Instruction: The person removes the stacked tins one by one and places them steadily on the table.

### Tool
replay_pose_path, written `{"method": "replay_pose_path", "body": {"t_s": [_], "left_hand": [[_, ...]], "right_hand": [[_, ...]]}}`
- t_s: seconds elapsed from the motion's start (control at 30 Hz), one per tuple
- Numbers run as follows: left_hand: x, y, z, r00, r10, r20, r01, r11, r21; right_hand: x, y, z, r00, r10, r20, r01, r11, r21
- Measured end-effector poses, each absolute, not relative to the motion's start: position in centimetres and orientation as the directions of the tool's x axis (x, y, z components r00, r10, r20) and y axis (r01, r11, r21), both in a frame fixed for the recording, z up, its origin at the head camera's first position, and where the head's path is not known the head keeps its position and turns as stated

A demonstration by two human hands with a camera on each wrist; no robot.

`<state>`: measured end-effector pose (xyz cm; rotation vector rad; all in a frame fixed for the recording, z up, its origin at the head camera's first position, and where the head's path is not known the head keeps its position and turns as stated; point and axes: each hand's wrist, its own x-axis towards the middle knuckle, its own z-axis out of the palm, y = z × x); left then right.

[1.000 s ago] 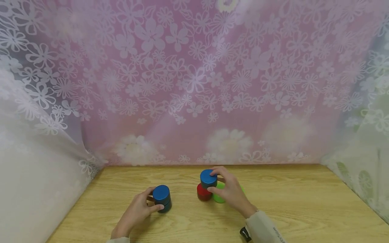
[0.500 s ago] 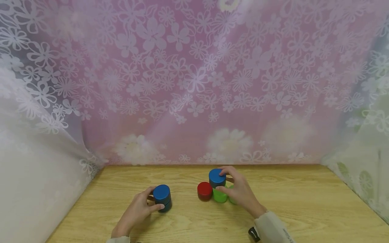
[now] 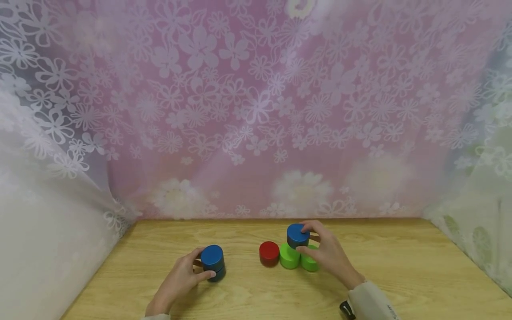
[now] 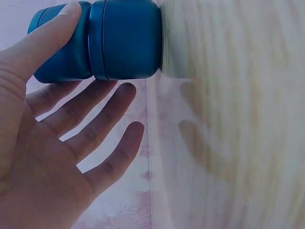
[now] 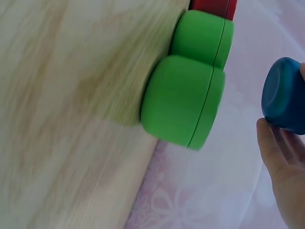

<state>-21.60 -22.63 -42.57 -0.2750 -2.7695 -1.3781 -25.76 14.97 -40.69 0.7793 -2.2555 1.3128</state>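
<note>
Two blue round lidded tins stand stacked on the table, the upper tin (image 3: 212, 255) resting on the lower tin (image 4: 128, 40). My left hand (image 3: 182, 275) grips the upper one, thumb on one side and fingers behind. My right hand (image 3: 328, 253) holds another blue tin (image 3: 298, 235) by its sides, raised above the row. In the right wrist view this tin (image 5: 284, 98) is clear of the green ones, its underside showing. Below it a green tin (image 3: 289, 258) and a second green tin (image 3: 310, 262) sit side by side. A red tin (image 3: 269, 254) adjoins them on the left.
The wood-grain table (image 3: 248, 295) ends at a pink floral curtain (image 3: 256, 133) behind. Pale floral sheets hang at the left (image 3: 48, 213) and right (image 3: 480, 213). A black strap piece (image 3: 347, 310) shows by the right sleeve.
My right hand has carried its blue tin rightward, from over the red tin to over the green ones. My left hand has stayed at the stack.
</note>
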Motion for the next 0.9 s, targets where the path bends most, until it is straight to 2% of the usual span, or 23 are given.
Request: {"method": "replay_pose_path", "body": {"t_s": [0.57,0.9], "left_hand": [[-21.9,-22.4,-42.5,-0.981,0.153,0.123,0.19,0.582,0.791],[-21.5,-22.6,-42.6,-0.983,0.151,0.108,0.177,0.586,0.791]], "right_hand": [[-25.8,17.9,-40.5,-0.746,-0.267,0.61,-0.656,0.447,-0.608],[-25.7,18.7,-41.3,-0.771,-0.266,0.579,-0.628,0.471,-0.62]]}}
